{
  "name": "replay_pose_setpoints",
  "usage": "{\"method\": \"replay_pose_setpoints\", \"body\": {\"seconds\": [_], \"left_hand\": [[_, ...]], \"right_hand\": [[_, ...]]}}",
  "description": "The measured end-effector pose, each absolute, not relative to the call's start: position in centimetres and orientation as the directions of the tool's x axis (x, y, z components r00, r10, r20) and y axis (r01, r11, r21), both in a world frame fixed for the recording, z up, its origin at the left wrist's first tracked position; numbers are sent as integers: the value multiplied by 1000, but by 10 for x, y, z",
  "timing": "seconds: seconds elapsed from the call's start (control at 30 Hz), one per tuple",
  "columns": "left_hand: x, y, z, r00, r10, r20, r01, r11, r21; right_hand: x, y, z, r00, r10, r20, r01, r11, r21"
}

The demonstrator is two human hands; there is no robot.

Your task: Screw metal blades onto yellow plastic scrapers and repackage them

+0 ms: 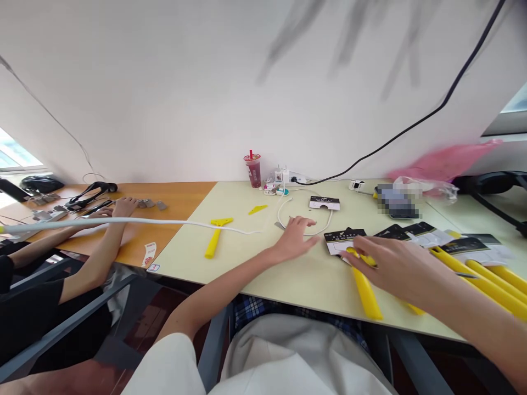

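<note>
- Pale yellow-green table [263,274] runs along a white wall and abuts a wooden desk [181,200] where a co-worker's hand [123,207] rests.
- Left hand [294,238] lies flat, palm down, fingers spread, holding nothing; it sits just beside a white cable loop [307,219], probably as a steadying rest.
- Right hand [395,263] is curled around the head of a yellow scraper [366,293], whose handle reaches the near table edge.
- Black-and-white card [343,241] lies touching the right fingertips.
- More yellow scrapers [489,277] crowd the right side; open surface remains centre-left, around a lone scraper [216,236].
</note>
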State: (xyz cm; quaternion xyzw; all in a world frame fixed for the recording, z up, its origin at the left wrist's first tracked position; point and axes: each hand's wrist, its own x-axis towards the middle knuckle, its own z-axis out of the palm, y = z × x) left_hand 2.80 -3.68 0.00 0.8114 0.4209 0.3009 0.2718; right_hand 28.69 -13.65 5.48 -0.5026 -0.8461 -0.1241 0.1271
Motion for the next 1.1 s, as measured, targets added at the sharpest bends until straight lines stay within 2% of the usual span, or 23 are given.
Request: {"method": "replay_pose_setpoints", "body": {"seconds": [0.13,0.23,0.37,0.5,0.73,0.83,0.93,0.97,1.03,1.1], "left_hand": [[-56,-47,14,364,888,281,638,-458,619],[-127,-53,14,292,908,301,804,-403,436],[-206,-61,2,94,966,239,932,-170,319],[-240,-71,-10,12,989,149,916,-70,395],[-211,-85,-4,-36,969,245,833,-106,543],[-178,-95,0,-19,978,206,669,-140,730],[-135,-105,4,102,993,54,198,-73,977],[-119,-107,6,161,987,4,10,-5,1000],[-87,-108,12,284,956,-78,-274,159,949],[-56,-104,17,385,912,-140,-401,302,865]], "right_hand": [[242,-141,31,-455,873,174,882,416,223],[234,-136,12,-403,906,130,889,354,289],[255,-124,1,-397,910,119,891,350,290],[280,-112,9,-381,918,106,899,342,272],[280,-99,23,-375,921,107,914,348,208],[268,-97,23,-405,902,151,910,381,163],[252,-91,31,-433,872,228,897,443,11],[246,-88,36,-432,867,249,885,461,-68],[236,-77,50,-435,866,246,841,488,-233],[233,-64,66,-417,883,217,802,470,-369]]}}
